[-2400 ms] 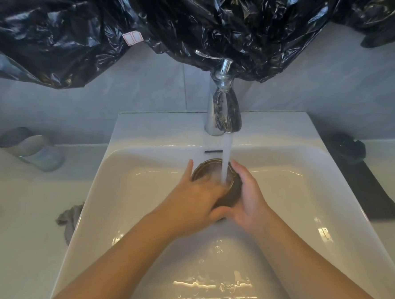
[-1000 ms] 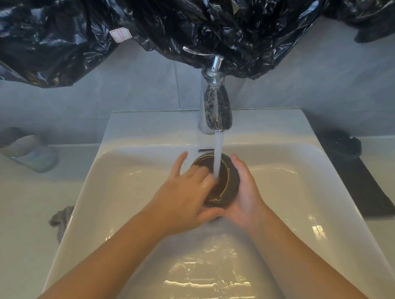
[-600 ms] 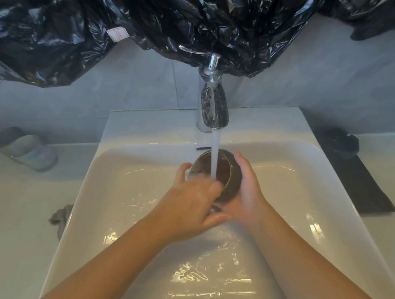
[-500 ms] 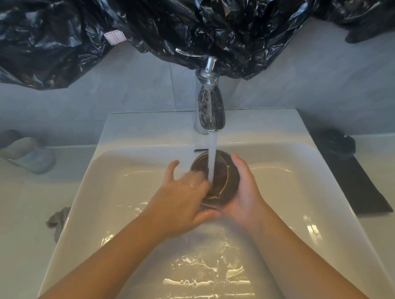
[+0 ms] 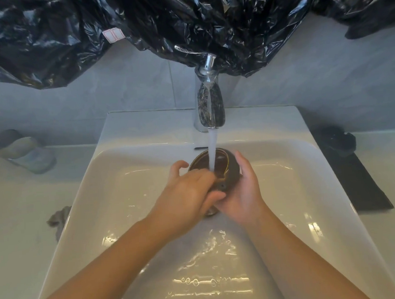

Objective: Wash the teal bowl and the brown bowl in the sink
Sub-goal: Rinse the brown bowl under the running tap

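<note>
Head camera: the brown bowl [image 5: 227,174] is held directly beneath the faucet [image 5: 210,102], over the basin of the sink [image 5: 107,201], tilted so that its mouth faces up and away from the person. The water stream [image 5: 213,153] from the faucet falls straight into it.

The right hand [image 5: 245,192] cups the bowl from the side to the right of the faucet, its fingers curled up along the outer wall and its palm under the base. The left hand [image 5: 187,194] comes in from the left of the faucet. Its bent fingers reach over the near rim into the bowl, its thumb lies against the outside of the bowl low down, and its index finger curls free beside the rim. Both hands are thus grasping the bowl.

Water ripples in the basin in front of the faucet, and part of the drain [image 5: 210,212] shows below the hands.

On the counter [image 5: 17,241] far left of the faucet a pale bluish vessel [image 5: 23,150] lies on its side, with a grey cloth [image 5: 58,219] nearer the person by the sink's edge. Far right of the faucet a dark rounded thing [image 5: 337,140] sits on a black mat [image 5: 360,185]. I cannot tell which of these two is the teal bowl. Crumpled black plastic sheeting [image 5: 183,16] hangs above and behind the faucet.
</note>
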`<action>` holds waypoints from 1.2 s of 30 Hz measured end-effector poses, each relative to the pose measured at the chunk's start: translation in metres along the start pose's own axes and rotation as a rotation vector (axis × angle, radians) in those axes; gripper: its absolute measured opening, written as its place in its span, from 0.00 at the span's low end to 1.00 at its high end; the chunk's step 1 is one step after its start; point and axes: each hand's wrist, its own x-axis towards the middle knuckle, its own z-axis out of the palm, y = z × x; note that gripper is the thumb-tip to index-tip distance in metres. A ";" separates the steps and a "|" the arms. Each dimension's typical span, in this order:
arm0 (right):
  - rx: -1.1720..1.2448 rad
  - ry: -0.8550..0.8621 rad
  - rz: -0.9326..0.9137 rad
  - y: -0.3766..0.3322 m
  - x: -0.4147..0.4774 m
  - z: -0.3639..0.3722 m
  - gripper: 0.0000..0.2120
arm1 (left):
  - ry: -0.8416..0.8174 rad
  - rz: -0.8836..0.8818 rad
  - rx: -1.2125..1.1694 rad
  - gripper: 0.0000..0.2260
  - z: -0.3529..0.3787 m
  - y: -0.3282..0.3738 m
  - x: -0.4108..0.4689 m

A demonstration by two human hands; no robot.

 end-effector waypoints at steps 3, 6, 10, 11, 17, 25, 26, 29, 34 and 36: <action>0.017 0.022 -0.021 0.001 0.000 -0.003 0.29 | -0.041 -0.078 -0.174 0.16 -0.001 0.014 0.002; -0.020 0.025 -0.002 0.002 0.000 -0.004 0.27 | -0.100 0.103 0.056 0.20 -0.004 -0.011 0.001; -0.070 0.025 0.045 0.006 0.004 0.001 0.25 | -0.117 0.111 0.058 0.19 -0.010 -0.017 0.003; -0.076 0.034 0.047 0.006 0.003 0.000 0.26 | -0.131 0.135 0.001 0.17 -0.008 -0.014 0.000; -0.054 0.063 0.059 0.003 0.001 -0.003 0.28 | -0.117 0.188 0.149 0.19 -0.003 -0.031 -0.003; -0.012 0.036 -0.047 0.008 0.006 -0.010 0.32 | -0.102 -0.024 -0.096 0.15 0.001 0.016 0.013; -0.029 0.039 -0.056 0.007 0.006 -0.011 0.32 | -0.111 0.026 -0.030 0.19 0.003 0.014 0.010; -0.109 0.031 -0.040 0.007 0.004 -0.009 0.35 | -0.093 0.047 -0.015 0.24 0.006 0.008 0.006; -0.157 0.042 -0.044 0.005 0.001 -0.009 0.35 | -0.181 0.155 -0.260 0.20 -0.002 -0.003 0.010; -0.127 -0.004 -0.043 0.002 -0.002 -0.006 0.32 | -0.155 0.218 -0.296 0.18 -0.007 -0.007 0.008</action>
